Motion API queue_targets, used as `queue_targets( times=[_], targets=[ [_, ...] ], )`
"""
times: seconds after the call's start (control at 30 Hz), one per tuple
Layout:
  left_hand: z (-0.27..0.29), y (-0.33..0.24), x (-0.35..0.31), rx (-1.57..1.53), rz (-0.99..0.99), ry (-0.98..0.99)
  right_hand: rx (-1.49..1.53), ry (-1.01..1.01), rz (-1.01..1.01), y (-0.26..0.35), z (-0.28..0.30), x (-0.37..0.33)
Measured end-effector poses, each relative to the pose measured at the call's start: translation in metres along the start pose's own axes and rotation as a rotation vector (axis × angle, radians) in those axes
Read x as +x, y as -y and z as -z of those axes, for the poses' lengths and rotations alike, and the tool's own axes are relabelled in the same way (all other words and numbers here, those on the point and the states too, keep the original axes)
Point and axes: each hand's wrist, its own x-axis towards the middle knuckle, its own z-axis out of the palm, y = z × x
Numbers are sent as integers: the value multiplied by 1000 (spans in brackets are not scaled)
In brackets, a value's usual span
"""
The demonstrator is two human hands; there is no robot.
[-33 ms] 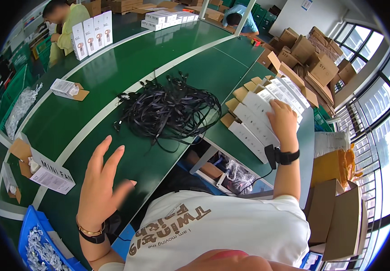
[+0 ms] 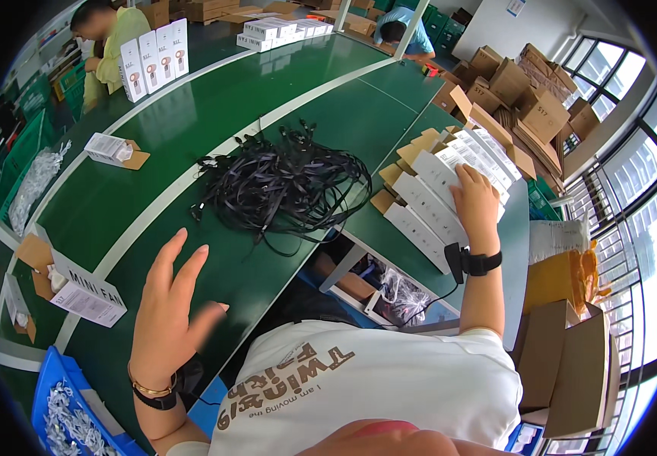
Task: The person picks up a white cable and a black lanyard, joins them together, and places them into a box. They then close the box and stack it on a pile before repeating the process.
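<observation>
My left hand (image 2: 165, 311) is held above the green table, fingers spread and nothing in it. Ahead of it lies a tangled heap of black cables (image 2: 283, 182), apart from the hand. On the right, my right hand (image 2: 477, 201) bends over a row of long white cartons (image 2: 427, 209), thumb and fingers closed around one of them. The cartons lie side by side, their brown end flaps standing open at the left end. The fingers partly hide the gripped carton, so its far edge is not clear.
Opened white boxes (image 2: 89, 292) sit at the left, near a blue bin (image 2: 51, 372) of white cables. Upright printed boxes (image 2: 153, 61) stand across the table. Two people work at the back. Brown cartons (image 2: 541, 114) pile up at the right, beside a railing.
My right hand has shifted very slightly, and the cartons under it have tilted a little with it. My left hand stays in place.
</observation>
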Motion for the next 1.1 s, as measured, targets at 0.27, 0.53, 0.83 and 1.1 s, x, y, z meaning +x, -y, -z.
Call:
queue_targets(
  times=[0.27, 0.53, 0.83, 1.1],
  targets=[
    [-4, -8, 2, 98, 24, 42, -22, -83, -85, 7, 7, -8],
    [-28, -8, 12, 57, -79, 190, 572, -247, 84, -99, 10, 30],
    [-66, -70, 67, 42, -331, 351, 311, 155, -304, -275, -66, 98],
    [-132, -140, 156, -16, -663, 408, 491, 362, -153, -240, -72, 101]
  ],
)
